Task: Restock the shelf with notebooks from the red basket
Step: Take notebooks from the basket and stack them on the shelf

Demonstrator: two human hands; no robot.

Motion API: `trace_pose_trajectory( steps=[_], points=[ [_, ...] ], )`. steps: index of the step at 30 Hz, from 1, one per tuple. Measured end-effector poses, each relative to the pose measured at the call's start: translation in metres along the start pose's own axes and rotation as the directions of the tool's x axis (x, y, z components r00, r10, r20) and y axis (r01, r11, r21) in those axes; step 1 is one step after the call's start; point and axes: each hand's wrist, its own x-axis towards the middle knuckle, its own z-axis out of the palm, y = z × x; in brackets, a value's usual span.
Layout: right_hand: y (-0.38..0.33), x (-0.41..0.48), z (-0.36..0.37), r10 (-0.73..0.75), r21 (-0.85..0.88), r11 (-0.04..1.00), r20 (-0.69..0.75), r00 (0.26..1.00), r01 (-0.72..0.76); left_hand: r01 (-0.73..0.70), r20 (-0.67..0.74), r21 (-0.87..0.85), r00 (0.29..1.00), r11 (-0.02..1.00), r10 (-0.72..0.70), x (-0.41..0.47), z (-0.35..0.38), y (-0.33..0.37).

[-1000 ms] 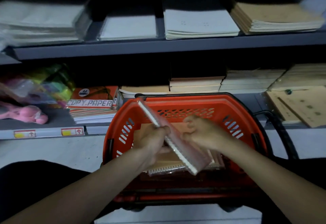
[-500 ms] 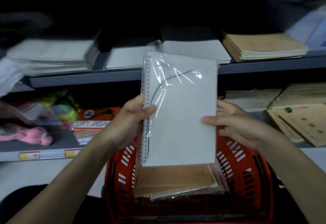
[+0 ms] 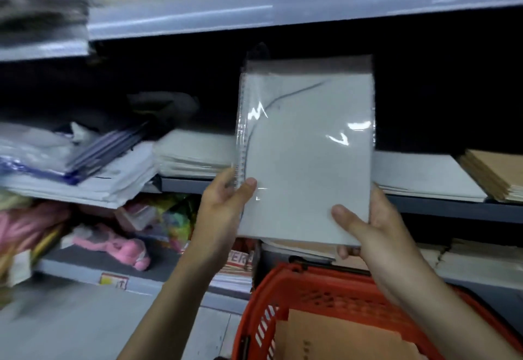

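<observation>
Rising clear of the red basket (image 3: 311, 283), the wrapped notebook (image 3: 308, 161) is now hanging at shelf (image 3: 430, 208) level, left hand (image 3: 223, 209) pinching the spiral edge, right hand (image 3: 368, 226) gripping the bottom corner. Shelving's next, probably.

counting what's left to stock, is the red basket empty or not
Not empty: a brown notebook lies inside the red basket; how many more, cannot tell.

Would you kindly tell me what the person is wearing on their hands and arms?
Nothing shows: the left hand and right hand are ungloved, with no ring, watch or bracelet visible; the left forearm and right forearm are bare to the frame's edge, no sleeve in view.
</observation>
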Motion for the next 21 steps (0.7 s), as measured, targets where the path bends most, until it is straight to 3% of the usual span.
trace_pose_trajectory(
  steps=[3,7,10,12,15,17,21],
  points=[
    [-0.005,0.035,0.048,-0.001,0.004,1.0,0.026,1.0,0.0,-0.104,-0.378,0.066,0.918,0.992,0.121,0.024,-0.023,0.006],
    [-0.01,0.077,0.111,0.045,0.053,0.998,0.027,0.999,-0.047,-0.131,-0.595,0.193,0.772,0.972,0.222,0.07,-0.068,0.018],
    [-0.004,0.096,0.144,0.115,0.014,0.993,0.024,0.993,-0.116,-0.083,-0.63,0.295,0.732,0.952,0.259,0.084,-0.092,0.012],
    [0.004,0.102,0.157,0.144,-0.157,0.977,-0.019,0.989,-0.146,-0.039,-0.618,0.419,0.72,0.907,0.316,0.084,-0.101,0.0],
    [0.015,0.098,0.161,0.105,-0.368,0.922,-0.053,0.993,-0.117,-0.081,-0.498,0.621,0.727,0.779,0.473,0.086,-0.114,-0.018],
    [0.016,0.089,0.159,0.048,-0.373,0.926,-0.009,0.999,-0.048,-0.133,-0.487,0.572,0.738,0.809,0.466,0.089,-0.119,-0.022],
    [0.022,0.079,0.15,0.008,-0.438,0.899,0.043,0.999,0.012,-0.187,-0.468,0.162,0.85,0.969,0.242,0.096,-0.124,-0.027]
  ],
)
